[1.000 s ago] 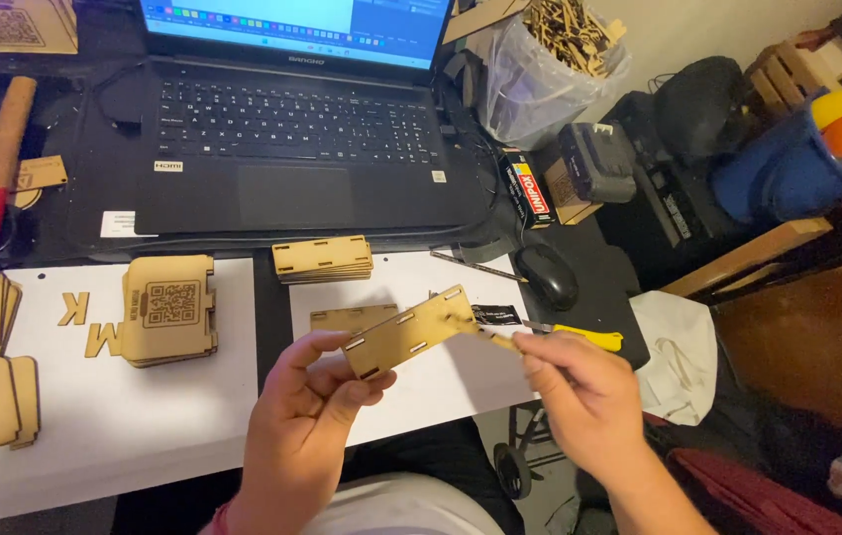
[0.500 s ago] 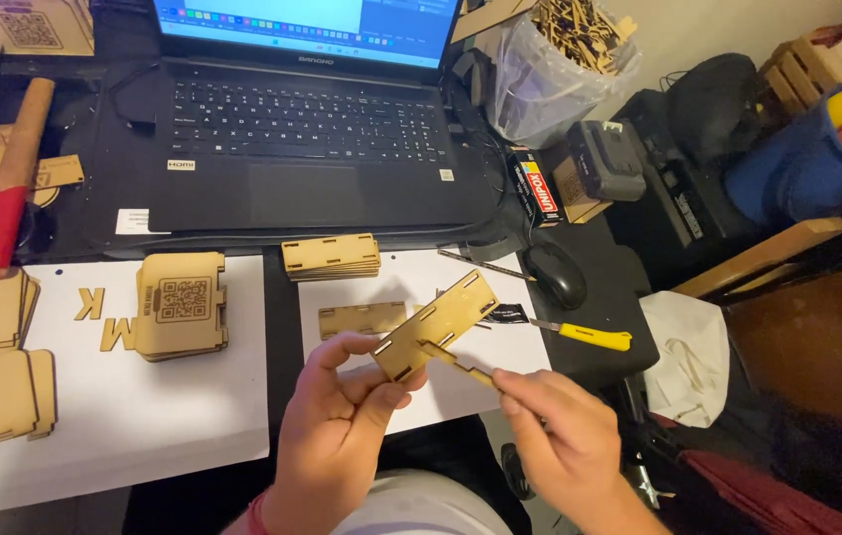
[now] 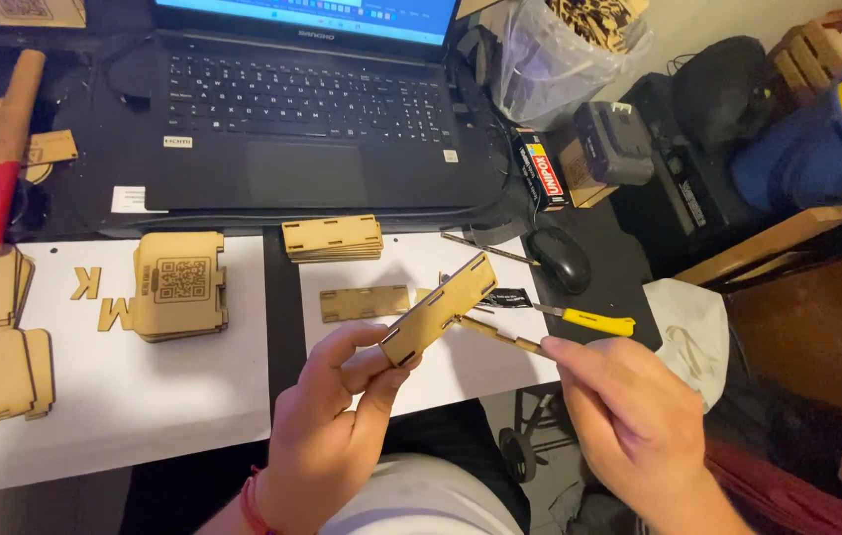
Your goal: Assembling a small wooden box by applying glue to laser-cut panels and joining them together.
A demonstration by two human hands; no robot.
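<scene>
Head view: a notched plywood panel [image 3: 439,308] is gripped in the left hand [image 3: 327,436] above the white sheet [image 3: 421,297], while a thin strip [image 3: 500,335] is pinched by the right hand [image 3: 629,421]. Tabs are best aligned squarely with the slots before pressure is applied.

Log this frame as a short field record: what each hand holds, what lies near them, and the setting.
left hand: grips a notched wooden panel, tilted up to the right
right hand: pinches a thin wooden strip that meets the panel's lower edge
beneath hands: white paper sheet with a small flat panel and a stack of panels
right of the paper: yellow-handled knife, black mouse
left sheet: engraved wooden box, cut-out letters
behind: open laptop
</scene>
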